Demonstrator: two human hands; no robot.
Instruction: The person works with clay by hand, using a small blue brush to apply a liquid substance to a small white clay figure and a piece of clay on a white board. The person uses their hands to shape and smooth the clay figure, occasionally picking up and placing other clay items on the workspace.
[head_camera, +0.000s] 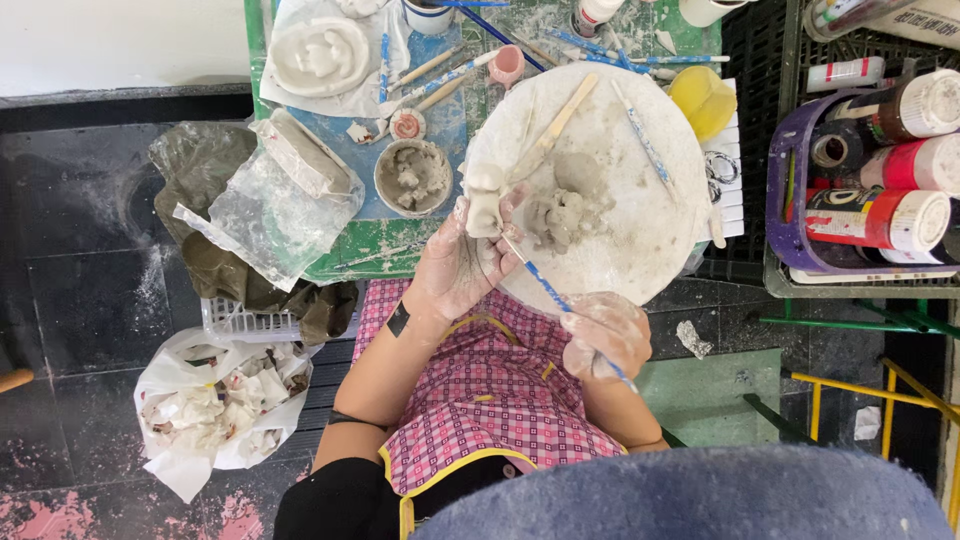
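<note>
- Head view: the left hand (455, 265) grips a small pale clay figurine (484, 200) at the edge of the round white clay-smeared board (640, 230).
- The right hand (603, 335) pinches a thin blue-patterned brush (548, 287), its tip touching the figurine.
- A grey clay lump (560, 215) sits on the board, just beside the figurine.

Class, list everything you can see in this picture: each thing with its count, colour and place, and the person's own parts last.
Small pale clay figure: one, whitish, in left hand.
Thin blue-patterned tool: one, in right hand, tip at figure.
Round white work board: one, centre.
Grey clay lump: one, on board.
Grey bowl of clay: one, left of board.
Yellow cup: one, board's upper right.
White plaster mould: one, top left.
Paint bottles: several, red and white, right basket.
White bag of scraps: one, floor left.
Pink checked apron: one, lap.
Left hand; right hand: clay-smeared.
</note>
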